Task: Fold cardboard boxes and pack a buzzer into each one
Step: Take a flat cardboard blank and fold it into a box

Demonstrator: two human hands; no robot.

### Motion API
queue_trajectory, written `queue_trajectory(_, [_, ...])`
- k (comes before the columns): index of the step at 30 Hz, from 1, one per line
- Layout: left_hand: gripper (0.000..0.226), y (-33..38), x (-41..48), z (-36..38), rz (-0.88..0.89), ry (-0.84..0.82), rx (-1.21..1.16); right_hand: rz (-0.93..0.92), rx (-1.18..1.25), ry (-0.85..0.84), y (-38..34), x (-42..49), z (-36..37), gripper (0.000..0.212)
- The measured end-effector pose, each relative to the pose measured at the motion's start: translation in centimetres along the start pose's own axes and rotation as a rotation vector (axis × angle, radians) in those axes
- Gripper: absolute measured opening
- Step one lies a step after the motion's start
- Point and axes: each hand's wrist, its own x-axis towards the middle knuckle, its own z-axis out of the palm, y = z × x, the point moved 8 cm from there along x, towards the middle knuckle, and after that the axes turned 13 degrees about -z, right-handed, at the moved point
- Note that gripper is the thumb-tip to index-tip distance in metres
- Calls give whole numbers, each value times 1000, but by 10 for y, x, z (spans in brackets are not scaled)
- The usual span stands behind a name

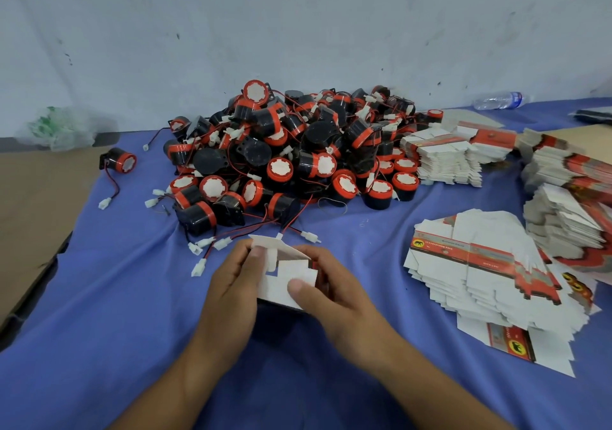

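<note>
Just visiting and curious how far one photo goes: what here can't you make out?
Head view, inside of the box: hidden by its flaps, the left hand and the right hand, so its contents cannot be told.
Head view, print on the flat boxes: too small and blurred.
Head view, stacks at the right: cut off by the edge.
Head view, bottle label: blurred.

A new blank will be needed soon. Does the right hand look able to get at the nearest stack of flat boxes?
Probably yes, once freed: the right hand grips the half-folded box, but only bare blue cloth lies between it and the stack of flat boxes.
</note>
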Motion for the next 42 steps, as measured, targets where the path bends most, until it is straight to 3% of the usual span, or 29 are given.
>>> queue_trajectory(3, [27, 4, -6, 3, 57, -27, 78, 19, 114, 148, 3, 5, -6, 26])
queue_trajectory(7, [85, 11, -25, 25, 232, -72, 328, 47, 329, 318, 7, 8, -21, 20])
queue_trajectory(8, [90, 15, -28, 31, 302, -65, 428, 59, 339, 312, 8, 8, -22, 20])
queue_trajectory(10, [84, 22, -30, 32, 382, -12, 495, 83, 336, 250, 9, 7, -19, 22])
queue_trajectory(13, [72, 26, -28, 21, 413, 44, 467, 84, 283, 138, 7, 6, -9, 44])
queue_trajectory(16, [66, 31, -29, 19, 467, 15, 487, 118, 197, 104, 2, 7, -13, 71])
queue_trajectory(19, [65, 37, -32, 28, 564, -22, 608, 168, 164, 88, 2, 9, -23, 76])
queue_trajectory(25, [65, 39, -35, 31, 522, -35, 632, 176, -92, -43, -6, 6, -24, 37])
queue_trajectory(30, [78, 40, -36, 25, 432, 22, 527, 69, -332, -124, -16, 7, -20, 33])
queue_trajectory(33, [81, 42, -37, 29, 479, 28, 585, -34, -424, -94, -26, 9, -21, 33])
queue_trajectory(42, [86, 47, -38, 30, 579, 65, 624, -95, -264, -37, -26, 9, -21, 33])
